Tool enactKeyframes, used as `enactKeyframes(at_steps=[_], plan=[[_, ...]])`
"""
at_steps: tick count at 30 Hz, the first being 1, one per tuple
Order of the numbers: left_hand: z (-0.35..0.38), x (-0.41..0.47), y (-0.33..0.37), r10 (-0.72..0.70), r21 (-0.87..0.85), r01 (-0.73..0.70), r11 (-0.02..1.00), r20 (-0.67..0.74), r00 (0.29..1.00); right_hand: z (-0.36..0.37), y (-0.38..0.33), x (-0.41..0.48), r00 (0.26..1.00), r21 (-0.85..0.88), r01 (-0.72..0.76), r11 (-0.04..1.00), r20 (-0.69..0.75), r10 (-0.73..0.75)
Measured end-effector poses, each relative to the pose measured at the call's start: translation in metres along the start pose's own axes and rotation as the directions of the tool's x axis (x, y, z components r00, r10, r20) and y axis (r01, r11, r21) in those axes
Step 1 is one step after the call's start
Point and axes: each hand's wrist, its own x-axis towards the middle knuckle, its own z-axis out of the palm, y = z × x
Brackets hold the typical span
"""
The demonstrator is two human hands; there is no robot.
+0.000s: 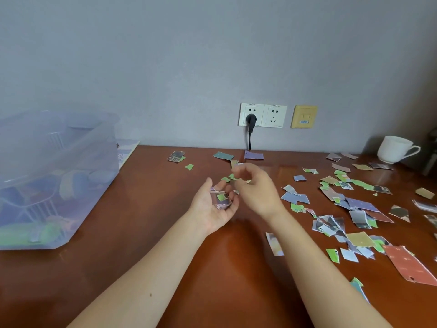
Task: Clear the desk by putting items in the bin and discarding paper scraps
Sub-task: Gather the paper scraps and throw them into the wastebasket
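Brown desk [142, 233]: one bin [59, 162] at its left edge, dozens of paper scraps [354, 204] toward the right. Curled left hand [212, 209] holds several; right hand [255, 188] blurred, grip unclear.

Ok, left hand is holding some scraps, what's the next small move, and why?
Probably pick the green scraps just beyond the right hand and add them to the stack in the left hand. They lie nearest, and the stack is small; the big scatter on the desk's right can follow.
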Motion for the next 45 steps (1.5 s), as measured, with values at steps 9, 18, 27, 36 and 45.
enactKeyframes(at_steps=[9,18,27,36,45], plan=[[0.017,0.038,-0.023,-0.034,0.059,0.031,0.998,0.053,0.998,-0.039,0.031,0.043,0.827,-0.66,-0.057,0.749,0.389,0.406],[0.012,0.036,-0.018,-0.051,-0.026,0.053,0.998,0.095,0.994,-0.036,0.014,0.054,0.812,-0.79,0.081,0.608,0.406,0.419],[0.011,0.036,-0.017,-0.021,-0.058,0.028,0.998,0.122,0.992,-0.034,0.02,0.048,0.814,-0.7,-0.002,0.714,0.413,0.407],[0.014,0.035,-0.016,0.014,-0.054,-0.008,0.999,0.103,0.995,-0.029,0.028,0.05,0.821,-0.674,-0.055,0.736,0.389,0.418],[0.014,0.027,-0.015,0.13,-0.031,-0.129,0.991,0.02,0.991,-0.027,0.029,0.039,0.856,-0.246,-0.354,0.902,0.303,0.418]])
